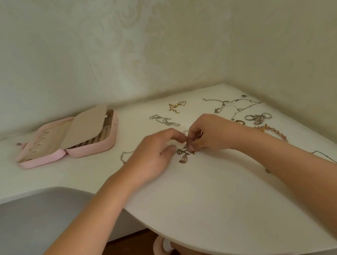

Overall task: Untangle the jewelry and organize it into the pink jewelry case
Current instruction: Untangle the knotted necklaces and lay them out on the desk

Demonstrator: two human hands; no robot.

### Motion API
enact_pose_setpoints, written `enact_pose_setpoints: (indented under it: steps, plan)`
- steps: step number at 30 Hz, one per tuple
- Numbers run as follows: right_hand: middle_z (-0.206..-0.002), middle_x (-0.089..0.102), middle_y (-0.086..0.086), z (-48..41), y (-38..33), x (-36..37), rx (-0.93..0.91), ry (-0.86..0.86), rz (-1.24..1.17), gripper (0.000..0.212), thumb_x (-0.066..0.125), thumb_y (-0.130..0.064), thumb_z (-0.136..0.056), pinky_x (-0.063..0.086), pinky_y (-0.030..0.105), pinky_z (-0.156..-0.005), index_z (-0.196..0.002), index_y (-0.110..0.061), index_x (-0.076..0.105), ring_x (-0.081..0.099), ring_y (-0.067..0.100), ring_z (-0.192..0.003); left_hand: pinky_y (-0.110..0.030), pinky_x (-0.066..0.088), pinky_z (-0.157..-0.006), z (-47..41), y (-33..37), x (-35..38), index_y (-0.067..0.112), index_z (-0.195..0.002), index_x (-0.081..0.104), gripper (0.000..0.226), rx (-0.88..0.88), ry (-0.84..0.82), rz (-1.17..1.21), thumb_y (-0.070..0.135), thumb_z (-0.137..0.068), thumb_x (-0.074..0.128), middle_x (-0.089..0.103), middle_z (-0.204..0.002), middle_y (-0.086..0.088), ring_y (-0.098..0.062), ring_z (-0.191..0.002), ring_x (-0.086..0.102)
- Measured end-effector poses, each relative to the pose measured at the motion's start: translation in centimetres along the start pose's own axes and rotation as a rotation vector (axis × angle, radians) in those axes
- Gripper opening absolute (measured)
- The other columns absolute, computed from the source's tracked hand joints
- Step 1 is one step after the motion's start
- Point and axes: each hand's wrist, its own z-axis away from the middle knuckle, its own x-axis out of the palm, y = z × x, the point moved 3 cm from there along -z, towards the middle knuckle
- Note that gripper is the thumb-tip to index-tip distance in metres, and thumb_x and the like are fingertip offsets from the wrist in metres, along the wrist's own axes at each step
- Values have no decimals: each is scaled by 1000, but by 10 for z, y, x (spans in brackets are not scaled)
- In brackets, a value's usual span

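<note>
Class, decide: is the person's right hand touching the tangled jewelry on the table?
Touching. The head view shows the right hand pinching the top of the tangled jewelry with its fingertips.

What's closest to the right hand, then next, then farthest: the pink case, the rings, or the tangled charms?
1. The tangled charms, in front, touching the fingertips of the right hand.
2. The rings, a little way off to its right.
3. The pink case, far off on the left side of the table.
</note>
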Motion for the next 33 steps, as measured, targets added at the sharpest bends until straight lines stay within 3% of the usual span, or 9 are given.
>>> enact_pose_setpoints:
  steps: [2,4,7,12,15,23,25,28,33]
  plan:
    - [-69,55,1,2,5,-2,30,-12,46,20,72,-24,-83,32,24,-54,-80,-5,68,46,14,-63,-2,33,-85,-7,0,11,24,-123,57,38,6,-89,4,2,-96,44,60,-118,18,10,-103,52]
    - [-69,56,1,3,10,-4,55,-12,46,20,71,-28,-85,33,24,-55,-81,-8,71,47,13,-62,-11,31,-94,-10,-6,17,26,-136,48,41,-26,-151,-30,8,-100,37,53,-132,16,-6,-122,47]
    - [-71,59,-3,5,15,-7,76,-2,48,15,73,-26,-83,36,21,-57,-86,-12,72,50,9,-64,-16,8,-111,-11,-11,23,31,-147,30,44,-3,-276,-165,19,-105,27,30,-152,18,-7,-144,20]
    - [-88,55,-13,13,22,-23,108,-91,138,28,82,-29,-72,38,21,-69,-94,-30,65,52,7,-83,-27,-9,-115,-8,-14,26,44,-149,5,48,-25,-360,-351,45,-102,15,-2,-156,26,0,-145,-7]
    - [-104,51,-14,19,30,-31,128,-192,196,44,85,-35,-65,39,28,-84,-100,-41,59,50,6,-92,-30,-11,-116,-8,-10,26,44,-149,1,59,-50,-386,-372,60,-93,9,-7,-156,26,0,-144,-11]
    - [-118,46,-16,25,37,-37,132,-307,216,85,87,-47,-56,38,29,-96,-129,-45,43,47,10,-109,-34,-12,-117,-5,-8,27,47,-148,-5,77,-83,-405,-415,77,-78,7,-12,-156,24,0,-143,-15]
    - [-112,52,-15,22,38,-36,116,-207,147,69,83,-48,-64,39,26,-89,-125,-42,49,51,7,-100,-34,-12,-117,-5,-7,26,46,-148,-5,79,-83,-405,-424,77,-76,7,-12,-156,23,-1,-144,-15]
    - [-87,62,-9,7,33,-26,30,96,-51,23,75,-31,-81,39,21,-70,-100,-23,67,53,3,-75,-34,-12,-117,-6,-6,26,46,-148,-6,80,-86,-405,-426,78,-75,6,-13,-156,23,-1,-143,-16]
    - [-80,61,-6,-2,31,-14,-24,37,18,6,72,-22,-84,38,12,-59,-84,-20,67,51,4,-67,-35,-12,-118,-5,-5,25,45,-148,-6,82,-88,-401,-426,78,-74,3,-14,-156,23,0,-143,-17]
